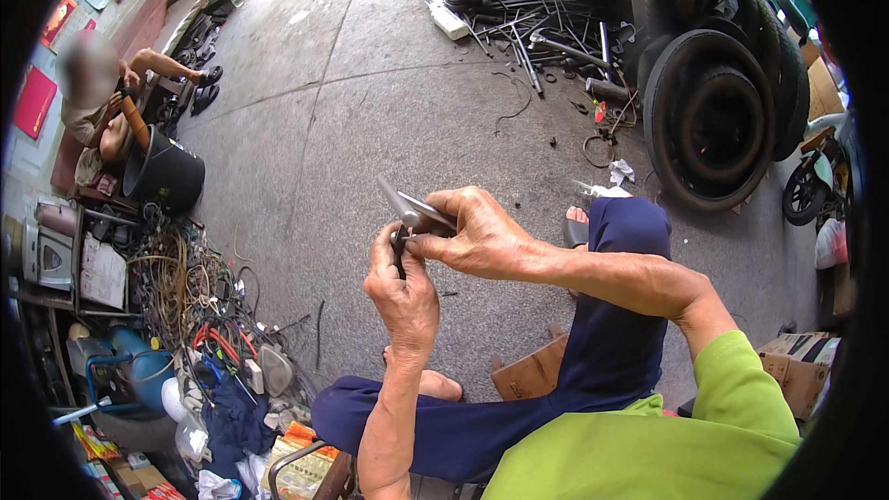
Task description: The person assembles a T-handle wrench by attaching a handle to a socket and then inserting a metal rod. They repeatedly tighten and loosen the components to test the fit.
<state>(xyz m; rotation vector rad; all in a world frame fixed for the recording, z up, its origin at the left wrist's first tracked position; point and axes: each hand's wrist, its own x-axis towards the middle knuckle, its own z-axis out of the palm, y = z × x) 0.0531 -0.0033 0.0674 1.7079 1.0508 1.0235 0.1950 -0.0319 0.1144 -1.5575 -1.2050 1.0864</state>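
Over the concrete floor, my two hands are close together in front of my knees. My right hand point(477, 236) is closed around a silver-grey metal tool with a round bar-shaped end point(398, 202), which juts out past the fingers. Whether the bar and the shiny flat piece beside it are one tool, I cannot tell. Just below the bar's end, my left hand point(403, 296) pinches a small black part point(400, 248) upright between thumb and fingers. The right fingertips are at the top of this part, and the fingers partly hide it.
Tangled cables point(171, 264) and mixed scrap lie at left, near a black bucket point(167, 171) and a seated person point(102, 102). Metal rods point(528, 46) are heaped at the far right beside tyres point(708, 120). A brown wooden piece point(530, 368) lies between my legs.
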